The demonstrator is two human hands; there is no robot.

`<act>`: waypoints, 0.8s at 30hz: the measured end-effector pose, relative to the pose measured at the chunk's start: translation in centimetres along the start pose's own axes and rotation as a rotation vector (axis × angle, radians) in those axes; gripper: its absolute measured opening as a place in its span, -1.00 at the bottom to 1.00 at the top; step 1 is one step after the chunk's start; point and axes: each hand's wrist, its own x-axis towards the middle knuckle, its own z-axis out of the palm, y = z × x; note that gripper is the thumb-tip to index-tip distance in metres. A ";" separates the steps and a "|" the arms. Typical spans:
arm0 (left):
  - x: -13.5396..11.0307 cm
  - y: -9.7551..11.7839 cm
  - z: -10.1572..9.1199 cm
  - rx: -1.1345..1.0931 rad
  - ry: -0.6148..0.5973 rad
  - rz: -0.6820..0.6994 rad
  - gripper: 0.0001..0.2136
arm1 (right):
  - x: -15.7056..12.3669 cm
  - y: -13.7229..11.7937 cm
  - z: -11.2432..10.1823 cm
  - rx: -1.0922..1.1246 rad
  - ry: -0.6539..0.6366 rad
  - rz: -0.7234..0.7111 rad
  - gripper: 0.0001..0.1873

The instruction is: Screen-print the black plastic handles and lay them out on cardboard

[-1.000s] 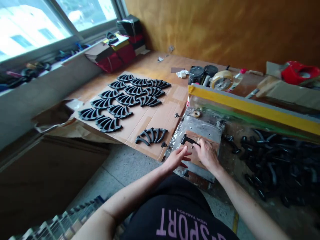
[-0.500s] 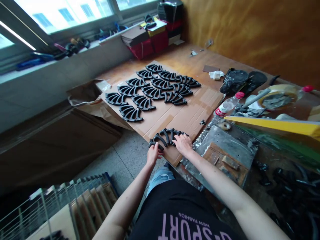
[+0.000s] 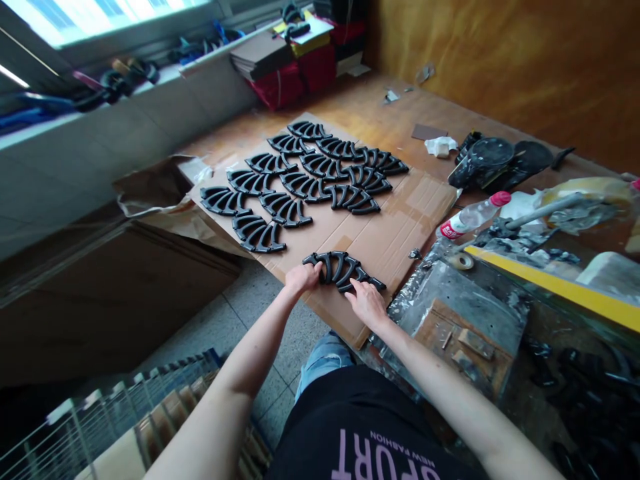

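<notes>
Black curved parts (image 3: 342, 257) lie fanned on the near end of the cardboard sheet (image 3: 385, 233), with left hand (image 3: 302, 277) and right hand (image 3: 368, 302) touching their opposite sides; whether either grasps one, I cannot tell

We get cool daylight from the window (image 3: 125, 17) at far left, its panes blown nearly white, with a soft sheen on the black curved pieces (image 3: 341, 270) and a muted warm tone on the far wall (image 3: 500, 60). We lose detail in deep shadow on the brown stack (image 3: 115, 287) at left and the dark heap (image 3: 593, 393) at near right. Our wide view stretches the wire rack (image 3: 75, 427) at near left, and fine detail looks soft.
</notes>
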 end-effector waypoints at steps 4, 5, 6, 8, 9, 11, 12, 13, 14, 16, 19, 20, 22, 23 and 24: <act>-4.1 1.3 2.0 -0.018 0.229 0.131 -0.49 | -0.5 0.7 -0.4 0.011 0.027 -0.068 -0.58; -5.1 1.7 2.8 -0.032 0.304 0.227 -0.52 | -0.6 0.8 -0.6 -0.001 0.039 -0.072 -0.63; -5.8 2.2 3.7 -0.041 0.363 0.318 -0.54 | -0.8 0.9 -0.8 -0.025 0.045 -0.072 -0.68; -6.5 3.2 5.3 -0.036 0.405 0.412 -0.52 | -1.1 1.1 -1.1 -0.097 0.028 -0.065 -0.74; -6.4 3.7 6.0 -0.028 0.404 0.411 -0.50 | -1.2 1.2 -1.2 -0.138 0.008 -0.060 -0.73; -5.9 4.4 6.8 -0.016 0.392 0.385 -0.47 | -1.4 1.2 -1.3 -0.213 -0.030 -0.048 -0.69; -5.5 4.6 7.0 -0.011 0.387 0.379 -0.46 | -1.4 1.2 -1.2 -0.241 -0.043 -0.040 -0.68; -5.2 4.8 7.1 -0.005 0.383 0.381 -0.46 | -1.4 1.2 -1.1 -0.261 -0.051 -0.031 -0.67; -4.9 4.8 7.1 0.001 0.379 0.385 -0.46 | -1.4 1.3 -1.0 -0.271 -0.055 -0.023 -0.67; -4.4 4.7 6.8 0.010 0.369 0.397 -0.48 | -1.3 1.3 -0.8 -0.265 -0.059 -0.005 -0.68; -2.7 3.9 5.5 0.018 0.339 0.481 -0.50 | -1.1 1.5 -0.5 -0.236 -0.055 0.021 -0.70; -1.7 3.5 4.7 0.027 0.316 0.548 -0.50 | -1.1 1.5 -0.4 -0.229 -0.058 0.028 -0.71; 0.9 3.0 2.9 0.055 0.248 0.714 -0.47 | -1.0 1.5 -0.3 -0.222 -0.067 0.039 -0.71; 2.4 2.9 1.9 0.072 0.212 0.790 -0.45 | -1.0 1.5 -0.2 -0.221 -0.070 0.044 -0.71; 3.9 2.8 0.9 0.089 0.180 0.847 -0.44 | -1.1 1.5 -0.1 -0.218 -0.069 0.046 -0.71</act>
